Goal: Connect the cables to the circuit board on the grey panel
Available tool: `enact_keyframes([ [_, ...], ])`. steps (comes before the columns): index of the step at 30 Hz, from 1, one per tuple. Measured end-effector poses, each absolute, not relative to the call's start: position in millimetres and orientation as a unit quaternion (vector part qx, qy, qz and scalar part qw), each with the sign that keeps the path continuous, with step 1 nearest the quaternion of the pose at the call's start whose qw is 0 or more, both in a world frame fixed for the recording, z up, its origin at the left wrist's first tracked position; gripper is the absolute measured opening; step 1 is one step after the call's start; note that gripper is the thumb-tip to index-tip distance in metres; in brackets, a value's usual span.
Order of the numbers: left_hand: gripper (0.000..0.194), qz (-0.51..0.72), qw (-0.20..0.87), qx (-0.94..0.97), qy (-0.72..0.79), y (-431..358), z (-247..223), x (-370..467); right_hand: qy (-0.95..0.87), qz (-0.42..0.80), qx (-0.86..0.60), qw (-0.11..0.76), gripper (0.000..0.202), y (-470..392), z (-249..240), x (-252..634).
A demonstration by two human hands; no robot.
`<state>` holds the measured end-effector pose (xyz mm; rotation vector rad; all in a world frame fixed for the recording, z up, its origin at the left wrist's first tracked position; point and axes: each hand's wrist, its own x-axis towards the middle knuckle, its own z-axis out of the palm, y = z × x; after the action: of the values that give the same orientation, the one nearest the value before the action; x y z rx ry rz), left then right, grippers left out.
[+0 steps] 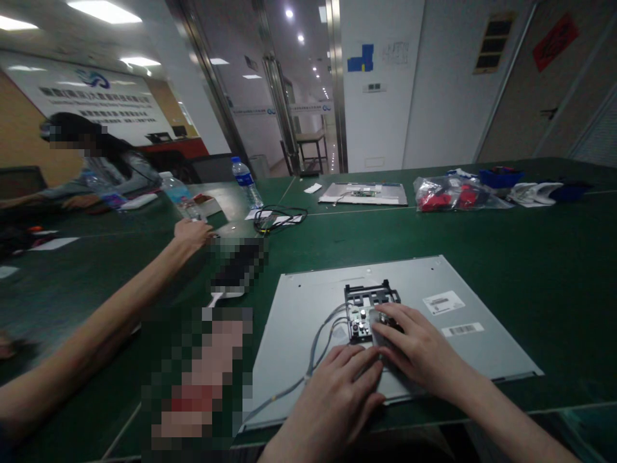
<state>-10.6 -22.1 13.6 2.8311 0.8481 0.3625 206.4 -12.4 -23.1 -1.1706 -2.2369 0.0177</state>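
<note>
In front of me a flat silver-grey panel [299, 321] lies on the table. On it sits a black plastic frame [369, 293] with a small circuit board [360, 321] and grey cables [315, 344] running off its left side. My right hand [419, 337] curls its fingers over the right part of the board and frame, gripping there; its fingertips hide a dark, shiny part. My left hand [340, 386] rests low on the panel, fingers stretched out and reaching the lower edge of the board, close to my right fingertips.
Another person's arm [116, 289] reaches in from the left, its hand beside a water bottle [178, 193]. A phone [238, 267] lies left of the panel. Farther back are a black cable coil [279, 218], another panel [364, 194], a plastic bag [453, 195] and blue trays [501, 177].
</note>
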Motion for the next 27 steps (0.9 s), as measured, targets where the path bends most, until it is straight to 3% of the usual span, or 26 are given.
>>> enact_keyframes([
  [20, 0.039, 0.131, 0.09, 0.945, 0.284, -24.0, 11.8, -13.1, -0.861, 0.005, -0.423, 0.283, 0.03, -14.2, -23.5, 208.5],
  [27, 0.02, 0.22, 0.094, 0.922, 0.306, -22.7, 17.5, -22.2, -0.862, 0.005, -0.425, 0.275, 0.037, -13.7, -25.3, 209.0],
])
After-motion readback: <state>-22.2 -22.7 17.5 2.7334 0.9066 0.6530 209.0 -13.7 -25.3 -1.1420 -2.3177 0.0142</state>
